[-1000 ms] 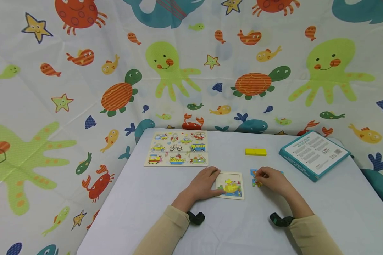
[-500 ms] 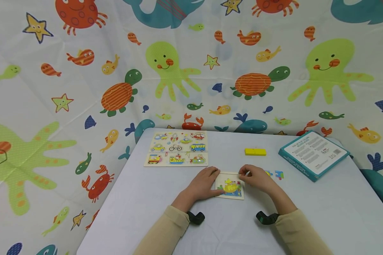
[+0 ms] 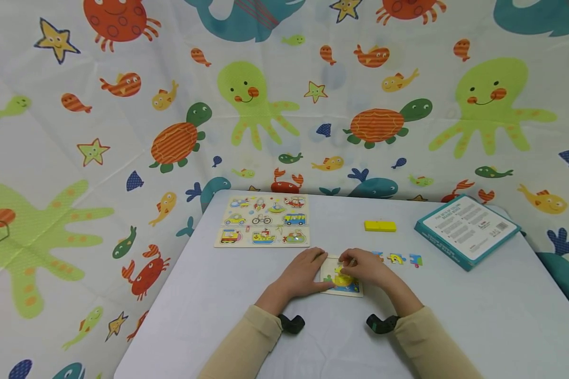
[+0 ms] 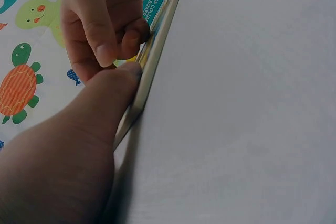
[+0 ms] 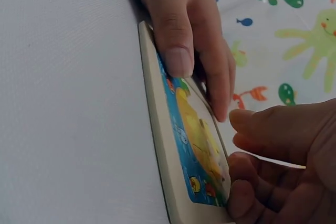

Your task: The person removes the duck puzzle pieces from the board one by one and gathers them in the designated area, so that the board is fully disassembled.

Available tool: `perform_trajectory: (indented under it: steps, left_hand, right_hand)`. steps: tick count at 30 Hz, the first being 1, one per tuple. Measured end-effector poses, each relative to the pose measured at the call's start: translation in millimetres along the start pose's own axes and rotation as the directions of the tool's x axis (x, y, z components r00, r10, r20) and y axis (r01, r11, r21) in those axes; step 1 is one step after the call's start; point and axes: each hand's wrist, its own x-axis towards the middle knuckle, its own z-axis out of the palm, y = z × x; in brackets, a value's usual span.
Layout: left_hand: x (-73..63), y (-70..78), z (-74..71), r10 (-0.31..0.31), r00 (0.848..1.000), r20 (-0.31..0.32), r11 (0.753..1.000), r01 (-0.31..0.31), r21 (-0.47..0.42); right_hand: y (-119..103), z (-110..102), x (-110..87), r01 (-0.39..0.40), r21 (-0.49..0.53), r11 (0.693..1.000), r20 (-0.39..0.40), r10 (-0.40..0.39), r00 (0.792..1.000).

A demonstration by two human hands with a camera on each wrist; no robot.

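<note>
A small square wooden jigsaw board (image 3: 343,293) lies on the table, partly filled with a yellow duck picture on blue. My left hand (image 3: 303,271) rests on its left side. In the right wrist view, the left thumb (image 5: 178,61) lies on the board's face, with the fingers along the far edge. My right hand (image 3: 371,267) is over the board's upper right part, its thumb and fingertips drawn together around a small jigsaw piece, mostly hidden by the fingers. Loose jigsaw pieces (image 3: 396,258) lie in a row just right of the board.
A larger wooden vehicle puzzle (image 3: 262,221) lies at the back left. Behind the loose pieces is a yellow block (image 3: 380,226). A teal box (image 3: 467,231) stands at the back right, before a sea-animal cloth (image 3: 275,158).
My right hand has moved left from the loose pieces to above the board, carrying a piece. Three loose pieces now show where it was. My left hand has stayed in place.
</note>
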Motion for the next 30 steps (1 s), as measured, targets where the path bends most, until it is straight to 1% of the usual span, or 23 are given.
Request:
perform_trajectory:
  steps: [5, 11, 16, 24, 30]
  left_hand:
    - [0.4, 0.2, 0.1, 0.002, 1.000, -0.002, 1.000, -0.002, -0.005]
    - [1.2, -0.7, 2.3, 0.009, 1.000, -0.005, 1.000, -0.009, 0.005]
    - [1.5, -1.1, 2.6, 0.010, 1.000, -0.006, 1.000, -0.010, 0.003]
    - [1.4, -0.5, 2.1, -0.002, 1.000, -0.003, 1.000, 0.002, 0.005]
    - [1.5, -0.2, 1.0, -0.001, 1.000, 0.002, 1.000, 0.001, 0.004]
  right_hand:
    - [0, 4, 1.2, 0.000, -0.016, 1.000, -0.004, 0.000, 1.000]
    - [3, 9, 3.3, 0.005, -0.062, 0.998, -0.014, -0.006, 1.000]
    - [1, 11, 2.9, -0.018, -0.061, 0.998, -0.017, 0.017, 1.000]
    - [-2, 13, 1.3, -0.002, -0.084, 0.997, -0.026, 0.000, 1.000]
    - [-4, 13, -0.1, -0.012, -0.064, 0.998, -0.025, 0.011, 1.000]
